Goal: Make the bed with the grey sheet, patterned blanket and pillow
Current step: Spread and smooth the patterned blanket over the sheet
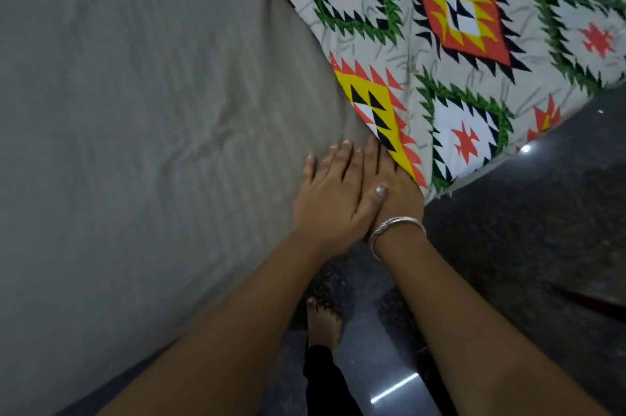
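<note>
Smoothing the grey sheet, I judge, my left hand lies flat on it, fingers straight, thumb over my right hand, whose grip I cannot tell, its fingers under the patterned blanket edge just beyond; next, draw that blanket leftward, evenly.

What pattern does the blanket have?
The blanket shows diamond motifs in red, yellow, green, black and white on pale grey; head view.

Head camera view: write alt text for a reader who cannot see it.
The left hand lies flat on the wrinkled grey sheet beside the right hand, which wears a silver bangle and reaches partly under the edge of the colourful geometric-patterned blanket. Dark glossy floor shows below.
</note>
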### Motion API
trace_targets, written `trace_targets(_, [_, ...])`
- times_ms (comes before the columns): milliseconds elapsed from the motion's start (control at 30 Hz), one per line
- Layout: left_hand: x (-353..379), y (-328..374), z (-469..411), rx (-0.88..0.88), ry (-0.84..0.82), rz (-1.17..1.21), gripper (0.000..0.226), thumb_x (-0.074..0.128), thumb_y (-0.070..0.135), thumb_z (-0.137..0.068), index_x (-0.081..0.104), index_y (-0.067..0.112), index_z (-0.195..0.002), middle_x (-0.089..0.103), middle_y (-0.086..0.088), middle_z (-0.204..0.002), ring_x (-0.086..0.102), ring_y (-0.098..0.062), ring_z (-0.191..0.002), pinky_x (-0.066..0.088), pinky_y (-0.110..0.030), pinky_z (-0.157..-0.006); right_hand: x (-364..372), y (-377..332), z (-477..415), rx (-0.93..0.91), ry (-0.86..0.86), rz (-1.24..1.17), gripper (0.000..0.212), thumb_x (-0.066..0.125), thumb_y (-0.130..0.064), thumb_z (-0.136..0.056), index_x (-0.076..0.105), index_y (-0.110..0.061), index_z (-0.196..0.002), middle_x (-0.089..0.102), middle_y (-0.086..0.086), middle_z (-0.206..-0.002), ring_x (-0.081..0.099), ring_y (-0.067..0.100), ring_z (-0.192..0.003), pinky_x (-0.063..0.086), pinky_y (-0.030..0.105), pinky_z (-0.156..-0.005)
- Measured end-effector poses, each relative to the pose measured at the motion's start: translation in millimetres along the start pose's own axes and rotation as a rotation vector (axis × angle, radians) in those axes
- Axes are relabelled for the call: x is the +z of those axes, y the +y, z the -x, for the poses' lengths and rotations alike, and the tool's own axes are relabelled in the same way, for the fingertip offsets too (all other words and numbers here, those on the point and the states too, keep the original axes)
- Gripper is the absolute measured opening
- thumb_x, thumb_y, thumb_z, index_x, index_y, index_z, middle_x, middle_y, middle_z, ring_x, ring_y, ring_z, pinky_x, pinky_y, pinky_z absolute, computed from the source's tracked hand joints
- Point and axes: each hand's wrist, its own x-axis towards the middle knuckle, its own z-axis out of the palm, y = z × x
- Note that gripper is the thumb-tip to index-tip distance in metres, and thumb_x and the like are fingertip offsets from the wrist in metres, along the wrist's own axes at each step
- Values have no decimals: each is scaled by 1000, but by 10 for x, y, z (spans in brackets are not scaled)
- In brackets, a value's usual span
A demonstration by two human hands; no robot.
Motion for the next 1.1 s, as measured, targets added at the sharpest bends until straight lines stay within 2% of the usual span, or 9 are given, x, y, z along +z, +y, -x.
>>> trace_targets(67, [-60,-37,-25,-9,88,-21,77,10,59,-83,35,21,-145,30,-2,-153,20,-20,-143,0,-45,-115,-80,-60,41,20,13,-78,57,26,-25,-87,49,0,-132,56,21,-129,61,36,-107,49,38,-90])
trace_targets(200, [-55,-81,-17,-6,-94,-14,82,-2,65,-76,23,33,-148,18,8,-156,5,-16,-145,-8,-44,-114,-83,-76,139,-25,-77,60,63,15,-33,-93,10,-2,-148,17,17,-154,17,29,-142,12,39,-115])
trace_targets(267, [-31,-17,-3,55,-142,12,79,-2,64,-77,24,37,-147,22,9,-155,8,-16,-145,-6,-45,-115,-88,-62,221,102,-101,100,62,15,-32,-93,11,-1,-147,23,18,-152,22,31,-139,15,39,-114])
trace_targets(433, [-198,145,-93,126,59,515,58,27,51,-91,42,22,-139,64,-4,-110,59,-22,-104,46,-40,-89,-269,15,264,160,189,28,24,45,-23,-90,55,-9,-108,61,11,-101,56,33,-96,46,39,-74])
trace_targets(533, [-188,221,-327,206,28,206,56,28,42,-93,30,24,-146,55,-16,-110,52,-30,-103,44,-40,-85,-332,154,285,327,367,-47,18,58,-15,-85,54,-5,-99,57,19,-93,59,39,-74,48,38,-54])
trace_targets(633, [-102,180,-395,287,-105,-334,52,40,34,-87,45,20,-137,49,-16,-111,50,-35,-99,39,-39,-76,-264,245,300,271,65,-74,26,39,-9,-94,41,-3,-120,50,20,-115,58,40,-95,44,41,-66])
trace_targets(767, [-40,112,-228,572,49,-434,33,44,27,-72,68,6,-80,60,-15,-90,56,-32,-77,32,-32,-65,-236,250,392,183,-25,-134,30,39,-8,-93,34,-6,-122,49,19,-117,59,38,-95,39,39,-66])
trace_targets(1000, [-102,287,-97,642,-74,-287,33,39,24,-72,60,6,-89,65,-14,-91,61,-36,-98,41,-39,-90,-207,322,682,381,-45,-280,43,50,-21,-86,38,-12,-126,42,15,-129,37,35,-123,43,42,-91])
trace_targets(1100, [-53,540,-69,640,-176,-370,52,46,25,-77,51,6,-125,52,-14,-132,35,-36,-134,22,-50,-111,-133,391,824,452,-65,-248,69,48,-24,-87,14,-10,-146,15,17,-151,8,33,-142,29,48,-109])
